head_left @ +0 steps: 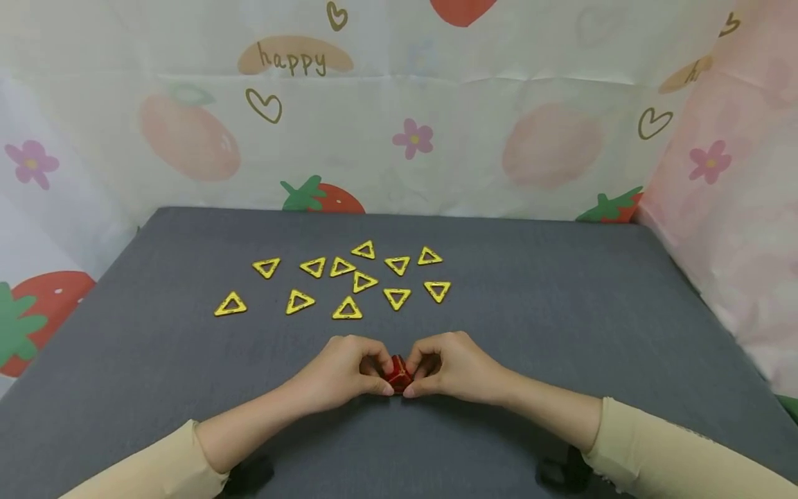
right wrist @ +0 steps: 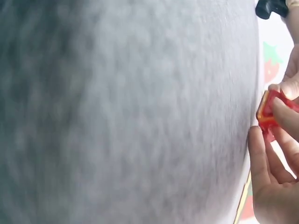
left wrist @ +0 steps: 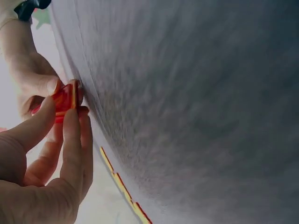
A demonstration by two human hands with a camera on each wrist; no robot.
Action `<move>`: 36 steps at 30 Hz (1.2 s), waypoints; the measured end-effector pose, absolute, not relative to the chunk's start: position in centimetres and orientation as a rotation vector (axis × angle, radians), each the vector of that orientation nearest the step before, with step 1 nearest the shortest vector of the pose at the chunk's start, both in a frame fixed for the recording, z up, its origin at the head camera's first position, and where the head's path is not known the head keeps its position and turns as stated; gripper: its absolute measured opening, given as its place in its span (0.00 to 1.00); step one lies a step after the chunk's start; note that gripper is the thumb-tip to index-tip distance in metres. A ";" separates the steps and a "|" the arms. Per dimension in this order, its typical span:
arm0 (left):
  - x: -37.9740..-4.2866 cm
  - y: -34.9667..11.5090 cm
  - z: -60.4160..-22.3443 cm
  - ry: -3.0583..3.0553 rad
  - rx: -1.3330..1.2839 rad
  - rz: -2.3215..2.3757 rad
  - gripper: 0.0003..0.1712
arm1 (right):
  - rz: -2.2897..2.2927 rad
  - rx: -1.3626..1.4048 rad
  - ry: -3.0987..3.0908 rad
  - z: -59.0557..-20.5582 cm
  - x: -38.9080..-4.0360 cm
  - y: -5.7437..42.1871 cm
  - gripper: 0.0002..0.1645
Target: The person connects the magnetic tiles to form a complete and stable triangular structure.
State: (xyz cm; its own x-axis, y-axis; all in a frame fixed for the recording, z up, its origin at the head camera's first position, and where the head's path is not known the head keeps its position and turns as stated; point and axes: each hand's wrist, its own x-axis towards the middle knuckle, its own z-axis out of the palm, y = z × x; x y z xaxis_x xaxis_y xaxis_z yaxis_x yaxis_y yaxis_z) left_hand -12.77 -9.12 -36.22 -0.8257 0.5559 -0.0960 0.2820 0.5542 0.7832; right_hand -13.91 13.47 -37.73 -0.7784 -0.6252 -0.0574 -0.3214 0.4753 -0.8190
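Note:
Near the front of the table, both hands hold a small red pyramid-like shape (head_left: pixel 399 374) with triangular faces and pale edges meeting at a point. My left hand (head_left: pixel 341 367) pinches its left side between thumb and fingers. From the other side my right hand (head_left: pixel 460 367) grips it the same way, with the thumbs low and close together. In the left wrist view the red piece (left wrist: pixel 63 100) looks glossy and see-through, with a yellow-orange edge. Fingertips cover parts of it in every view. The right wrist view shows a red triangular frame (right wrist: pixel 268 109) under the fingers.
Several flat yellow triangle frames (head_left: pixel 347 309) lie scattered beyond the hands on the dark grey table (head_left: pixel 561 305), mostly left of centre. Printed cloth (head_left: pixel 461 111) with strawberries and flowers hangs behind the table and along both sides.

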 end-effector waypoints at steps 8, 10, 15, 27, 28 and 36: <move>-16.0 -6.6 -35.8 2.608 0.644 1.254 0.08 | -1.321 -0.633 2.530 -37.1 -16.2 15.3 0.11; -16.9 -5.7 -35.7 2.643 0.595 1.287 0.08 | -1.334 -0.584 2.583 -37.0 -16.9 15.9 0.11; -19.4 -3.2 -35.9 2.725 0.514 1.349 0.09 | -1.319 -0.491 2.729 -36.5 -18.7 17.3 0.12; -23.7 3.1 -36.0 2.857 0.438 1.407 0.11 | -1.295 -0.254 2.939 -36.4 -22.3 21.0 0.16; -23.9 3.6 -36.0 2.875 0.418 1.402 0.11 | -1.294 -0.237 2.953 -36.5 -22.6 21.3 0.17; -25.3 6.2 -36.3 2.834 0.333 1.407 0.18 | -1.255 -0.110 3.035 -37.0 -24.5 22.6 0.19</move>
State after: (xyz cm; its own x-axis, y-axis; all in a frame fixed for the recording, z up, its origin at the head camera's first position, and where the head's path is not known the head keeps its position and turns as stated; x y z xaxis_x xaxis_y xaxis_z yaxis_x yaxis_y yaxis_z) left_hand -25.28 6.17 -36.28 -0.9773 0.1686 0.1282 0.2040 0.5871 0.7834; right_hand -24.47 22.61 -37.03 -0.9874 -0.0064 0.1580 -0.1161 0.7077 -0.6969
